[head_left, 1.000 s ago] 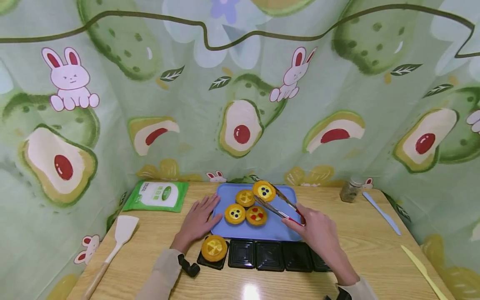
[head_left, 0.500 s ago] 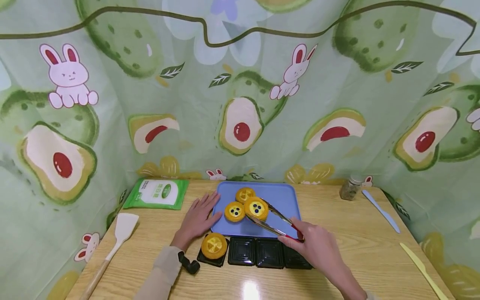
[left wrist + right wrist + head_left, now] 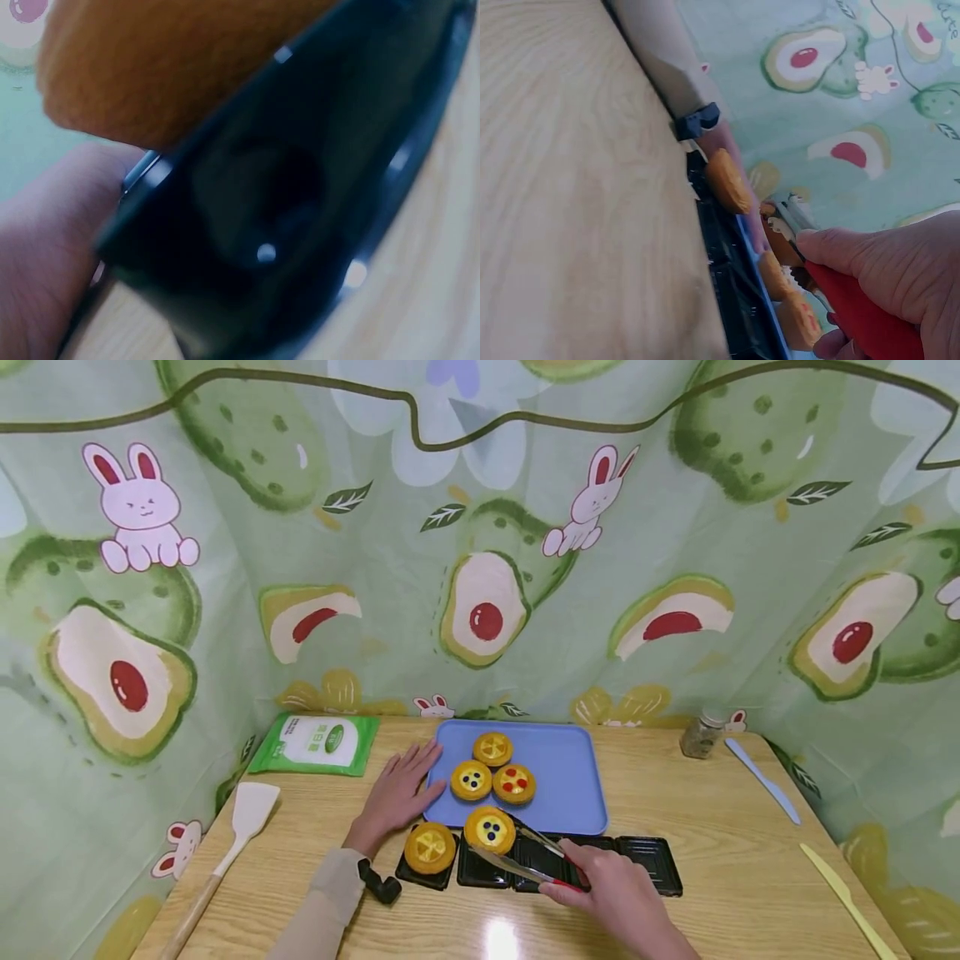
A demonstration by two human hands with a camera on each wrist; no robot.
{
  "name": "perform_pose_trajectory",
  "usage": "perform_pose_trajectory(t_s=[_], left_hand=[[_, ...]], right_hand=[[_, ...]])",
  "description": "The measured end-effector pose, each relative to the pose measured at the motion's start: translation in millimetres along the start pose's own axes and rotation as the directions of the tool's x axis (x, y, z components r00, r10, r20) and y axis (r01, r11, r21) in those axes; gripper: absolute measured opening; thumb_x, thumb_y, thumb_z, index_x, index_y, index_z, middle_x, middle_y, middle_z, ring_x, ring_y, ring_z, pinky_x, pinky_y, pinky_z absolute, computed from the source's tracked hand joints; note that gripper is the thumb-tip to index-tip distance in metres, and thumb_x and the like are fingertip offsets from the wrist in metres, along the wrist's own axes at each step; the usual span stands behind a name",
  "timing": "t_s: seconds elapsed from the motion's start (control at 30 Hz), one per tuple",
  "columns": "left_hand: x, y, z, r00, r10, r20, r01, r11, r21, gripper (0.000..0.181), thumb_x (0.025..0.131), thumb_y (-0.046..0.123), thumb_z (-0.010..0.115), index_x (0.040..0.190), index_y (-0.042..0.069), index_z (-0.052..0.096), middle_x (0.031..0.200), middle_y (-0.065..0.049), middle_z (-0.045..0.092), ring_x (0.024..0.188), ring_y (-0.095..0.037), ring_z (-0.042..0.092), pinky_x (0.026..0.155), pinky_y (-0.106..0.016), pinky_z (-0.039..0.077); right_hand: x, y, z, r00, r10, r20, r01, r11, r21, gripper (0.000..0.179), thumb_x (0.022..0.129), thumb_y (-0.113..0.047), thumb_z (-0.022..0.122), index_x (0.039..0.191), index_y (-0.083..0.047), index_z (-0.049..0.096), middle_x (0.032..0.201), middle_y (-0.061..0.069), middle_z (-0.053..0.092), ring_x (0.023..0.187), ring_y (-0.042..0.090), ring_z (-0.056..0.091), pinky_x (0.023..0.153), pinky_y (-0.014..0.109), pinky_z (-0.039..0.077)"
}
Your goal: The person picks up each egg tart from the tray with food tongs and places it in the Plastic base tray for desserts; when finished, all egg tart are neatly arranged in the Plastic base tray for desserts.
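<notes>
My right hand (image 3: 611, 887) grips metal tongs (image 3: 517, 866); their red handle (image 3: 862, 311) shows in the right wrist view. Between the tong tips is a blueberry-topped tart (image 3: 490, 832), over the second black square tray (image 3: 483, 874) from the left. The leftmost black tray (image 3: 442, 882) bears a tart with yellow pieces (image 3: 430, 848). My left hand (image 3: 397, 797) rests by the left edge of a blue tray (image 3: 562, 777), fingers straight. On the blue tray sit another blueberry tart (image 3: 471, 780), a red-topped tart (image 3: 514, 784) and a yellow-topped tart (image 3: 492, 748).
A green-and-white packet (image 3: 315, 743) lies at the back left, above a white spatula (image 3: 251, 814). At the right are a glass jar (image 3: 702, 737), a blue knife (image 3: 763, 781) and a yellow knife (image 3: 847, 902). A patterned curtain (image 3: 390, 643) stands behind the table.
My right hand has carried the blueberry tart in the tongs from the back of the blue tray toward me and left, over the second black tray. My left hand has stayed put.
</notes>
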State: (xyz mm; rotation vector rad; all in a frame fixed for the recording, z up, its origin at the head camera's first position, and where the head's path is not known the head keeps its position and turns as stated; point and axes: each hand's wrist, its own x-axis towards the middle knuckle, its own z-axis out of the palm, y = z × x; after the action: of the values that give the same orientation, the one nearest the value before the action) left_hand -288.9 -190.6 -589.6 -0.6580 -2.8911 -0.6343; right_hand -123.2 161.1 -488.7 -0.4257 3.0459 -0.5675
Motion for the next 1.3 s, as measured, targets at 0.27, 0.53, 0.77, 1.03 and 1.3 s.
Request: perform_pose_trajectory(t_s=[0.27,0.53,0.77,1.03,1.3], left_hand=[[0.3,-0.9,-0.6,1.000,-0.011,0.009,0.010,1.000,0.011,0.072,0.107,0.061,0.041,0.167,0.025,0.027,0.173,0.004,0.022,0.160,-0.031,0.019,0.128,-0.056,0.014],[0.6,-0.4,-0.8,1.000,-0.016,0.001,0.016,1.000,0.005,0.072,0.106,0.060,0.043,0.167,0.025,0.027,0.173,0.004,0.022,0.160,-0.031,0.020,0.127,-0.057,0.015],[0.8,-2.4,2.9,1.000,0.003,-0.022,-0.003,1.000,0.005,0.072,0.107,0.061,0.041,0.167,0.023,0.029,0.173,0.003,0.024,0.159,-0.033,0.021,0.126,-0.059,0.016],[0.9,-0.2,0.4,1.000,-0.014,0.008,0.014,1.000,0.002,0.072,0.106,0.061,0.042,0.167,0.026,0.027,0.173,0.005,0.022,0.160,-0.030,0.019,0.127,-0.056,0.015],[0.9,1.1,-0.1,0.999,-0.025,0.024,0.024,1.000,0.006,0.072,0.106,0.063,0.040,0.168,0.028,0.024,0.173,0.007,0.020,0.161,-0.028,0.016,0.128,-0.055,0.012]], right_hand=[[-6.1,-1,8,0.998,-0.012,0.063,0.014,1.000,-0.022,0.064,0.086,-0.063,0.076,0.125,-0.013,0.077,0.063,-0.013,0.042,0.056,0.004,0.038,0.051,0.024,0.032],[-6.3,1,13,0.997,-0.054,0.057,0.055,0.998,-0.024,0.064,0.085,-0.067,0.074,0.122,-0.014,0.076,0.064,-0.014,0.040,0.056,0.002,0.036,0.049,0.024,0.028],[-6.1,1,16,0.997,-0.051,0.060,0.053,0.998,-0.034,0.063,0.085,-0.065,0.076,0.122,-0.014,0.076,0.063,-0.014,0.038,0.056,0.003,0.037,0.048,0.023,0.028],[-5.7,2,17,0.996,-0.035,0.076,0.039,0.998,-0.044,0.064,0.083,-0.063,0.078,0.124,-0.013,0.076,0.064,-0.013,0.037,0.060,0.005,0.040,0.051,0.024,0.029],[-6.7,3,17,0.997,-0.050,0.062,0.052,0.998,-0.029,0.061,0.082,-0.065,0.079,0.119,-0.016,0.076,0.065,-0.015,0.039,0.060,0.004,0.039,0.050,0.024,0.029]])
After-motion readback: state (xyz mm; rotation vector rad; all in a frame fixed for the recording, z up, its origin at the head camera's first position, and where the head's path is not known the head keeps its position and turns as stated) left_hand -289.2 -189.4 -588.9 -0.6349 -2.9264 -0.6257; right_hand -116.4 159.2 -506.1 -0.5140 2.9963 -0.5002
